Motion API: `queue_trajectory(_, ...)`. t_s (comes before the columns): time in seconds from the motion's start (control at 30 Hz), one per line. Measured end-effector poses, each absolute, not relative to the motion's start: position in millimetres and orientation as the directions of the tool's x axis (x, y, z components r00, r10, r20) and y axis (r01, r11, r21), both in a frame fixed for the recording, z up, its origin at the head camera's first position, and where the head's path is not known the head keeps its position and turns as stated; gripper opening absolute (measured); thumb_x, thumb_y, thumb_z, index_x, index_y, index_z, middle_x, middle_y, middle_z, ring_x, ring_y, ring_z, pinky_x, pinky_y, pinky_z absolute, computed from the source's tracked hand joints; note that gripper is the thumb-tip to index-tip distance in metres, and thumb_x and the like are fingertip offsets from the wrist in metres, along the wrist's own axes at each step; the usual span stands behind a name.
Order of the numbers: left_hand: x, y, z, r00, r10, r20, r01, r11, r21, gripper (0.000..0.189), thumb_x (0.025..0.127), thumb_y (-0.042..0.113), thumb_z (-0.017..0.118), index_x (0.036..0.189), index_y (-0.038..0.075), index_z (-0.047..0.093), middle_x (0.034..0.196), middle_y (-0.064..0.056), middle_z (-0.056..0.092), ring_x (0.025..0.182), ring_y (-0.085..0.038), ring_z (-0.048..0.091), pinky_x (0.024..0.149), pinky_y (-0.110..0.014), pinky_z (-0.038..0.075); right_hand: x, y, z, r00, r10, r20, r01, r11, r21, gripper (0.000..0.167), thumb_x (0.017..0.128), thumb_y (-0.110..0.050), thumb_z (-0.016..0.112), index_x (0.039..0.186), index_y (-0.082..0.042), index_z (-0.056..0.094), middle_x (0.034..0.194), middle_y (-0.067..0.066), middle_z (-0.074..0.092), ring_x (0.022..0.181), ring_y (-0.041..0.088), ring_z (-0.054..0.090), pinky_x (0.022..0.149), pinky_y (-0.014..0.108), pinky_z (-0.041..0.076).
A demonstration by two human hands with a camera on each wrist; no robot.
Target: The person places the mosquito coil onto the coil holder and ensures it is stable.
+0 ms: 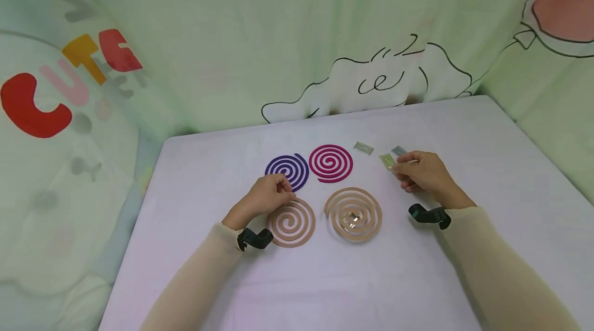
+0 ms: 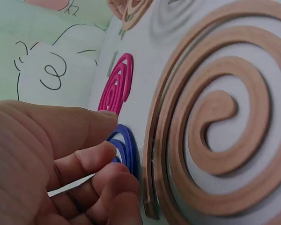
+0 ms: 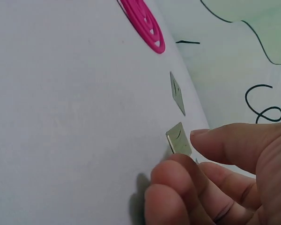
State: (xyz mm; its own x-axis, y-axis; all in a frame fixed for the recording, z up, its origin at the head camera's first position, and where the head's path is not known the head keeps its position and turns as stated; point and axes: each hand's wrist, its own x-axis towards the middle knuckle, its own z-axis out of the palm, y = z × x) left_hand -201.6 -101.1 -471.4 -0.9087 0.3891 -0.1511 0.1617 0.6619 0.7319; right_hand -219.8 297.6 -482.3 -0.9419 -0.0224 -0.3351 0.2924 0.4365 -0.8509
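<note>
My left hand (image 1: pixel 268 194) hovers over the gap between a purple mosquito coil (image 1: pixel 303 170) and a flat tan coil (image 1: pixel 310 224), covering part of both. Its fingers curl loosely with nothing between them; thumb and index tips stand apart in the left wrist view. My right hand (image 1: pixel 424 174) pinches a small thin metal coil stand (image 3: pixel 178 137) by one end, tilted close over the table. A second metal stand (image 1: pixel 398 150) lies just behind those fingers, and a third metal stand (image 1: pixel 364 148) farther left. Another tan coil (image 1: pixel 377 215) sits raised on shiny metal at its centre.
A pink coil (image 1: pixel 348 163) lies flat beside the purple one, towards the back. The white-covered table (image 1: pixel 195 166) ends at a printed curtain (image 1: pixel 232 37) behind and on both sides.
</note>
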Motion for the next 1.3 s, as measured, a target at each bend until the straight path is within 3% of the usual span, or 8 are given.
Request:
queue_trajectory(0.3, -196.3, -113.9, -473.4, -0.926, 0.349, -0.146, 0.174, 0.736, 0.655, 0.02, 0.086, 0.02, 0.083, 0.09, 0.009, 0.067, 0.082, -0.001, 0.063, 0.077, -0.015, 0.056, 0.07, -0.028, 0.047, -233.8, 295.5, -479.2, -0.948, 0.008, -0.318, 0.273, 0.534, -0.8, 0.048, 0.096, -0.018, 0.071, 0.136, 0.004, 0.055, 0.076, 0.002, 0.068, 0.06, 0.013, 0.063, 0.056, 0.028, 0.058)
queue_trajectory(0.63, -190.9, -113.6, -476.4, -0.918, 0.343, -0.2, 0.167, 0.79, 0.59, 0.042, 0.078, 0.026, 0.092, 0.099, 0.004, 0.064, 0.085, -0.004, 0.058, 0.08, -0.02, 0.053, 0.071, -0.032, 0.046, -251.3, 301.2, -472.6, -0.911, -0.159, -0.381, 0.205, 0.627, -0.752, 0.064, 0.097, -0.011, 0.07, 0.154, 0.002, 0.042, 0.07, 0.004, 0.064, 0.056, 0.015, 0.062, 0.054, 0.029, 0.056)
queue_trajectory(1.03, -188.5, -112.0, -477.2, -0.919, 0.332, -0.211, 0.149, 0.791, 0.594, 0.038, 0.076, 0.021, 0.093, 0.089, 0.003, 0.062, 0.081, -0.003, 0.059, 0.075, -0.018, 0.054, 0.066, -0.029, 0.044, -252.4, 301.5, -471.4, -0.893, -0.185, -0.411, 0.221, 0.617, -0.755, 0.059, 0.095, -0.01, 0.073, 0.147, 0.003, 0.047, 0.072, 0.004, 0.064, 0.056, 0.014, 0.062, 0.054, 0.029, 0.055)
queue_trajectory(1.3, -186.0, -113.1, -475.4, -0.919, 0.305, -0.25, 0.105, 0.801, 0.589, 0.043, 0.078, 0.024, 0.092, 0.097, 0.006, 0.057, 0.084, -0.005, 0.06, 0.079, -0.02, 0.055, 0.069, -0.03, 0.044, -248.6, 300.7, -471.0, -0.89, -0.183, -0.417, 0.212, 0.644, -0.735, 0.056, 0.095, -0.012, 0.074, 0.14, 0.005, 0.045, 0.075, 0.005, 0.061, 0.057, 0.016, 0.064, 0.055, 0.029, 0.057)
